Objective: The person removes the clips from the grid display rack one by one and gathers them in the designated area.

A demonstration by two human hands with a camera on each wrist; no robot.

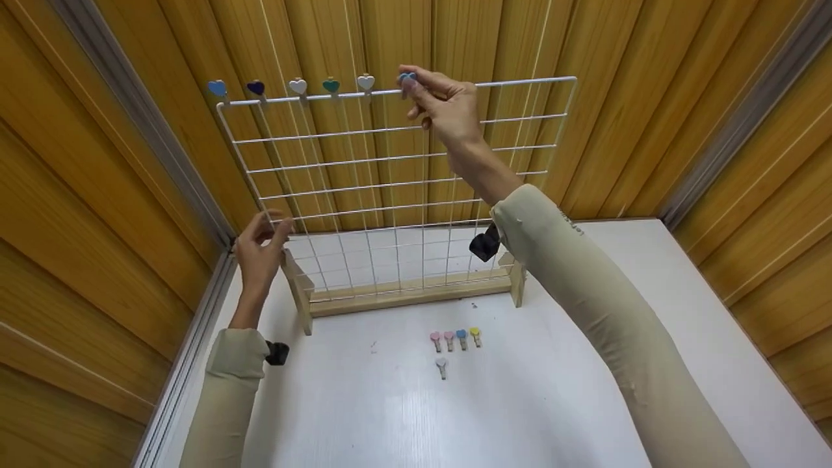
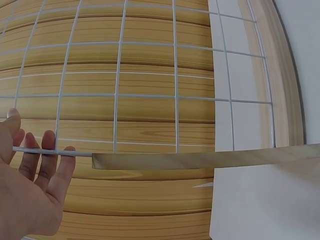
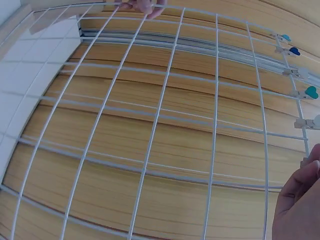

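- Head view: the right hand (image 1: pixel 448 107) is pinching a small blue heart-topped wooden clip (image 1: pixel 407 78) at the top wire of the white wire grid panel (image 1: pixel 396 188); the right wrist view is hiding that clip.
- The left hand (image 1: pixel 259 250), fingers relaxed and holding nothing, is touching the grid's lower left edge.
- Only the head view is showing five pastel heart clips (image 1: pixel 455 344) lying on the white table (image 1: pixel 520 390).

The clip (image 1: pixel 407 78) pinched at the grid's top wire is largely hidden by the right hand (image 1: pixel 445 107).

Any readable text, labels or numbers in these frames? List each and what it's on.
Small dark print on the right sleeve: too small and blurred to read.
Nothing else: no text on the grid, clips or table.
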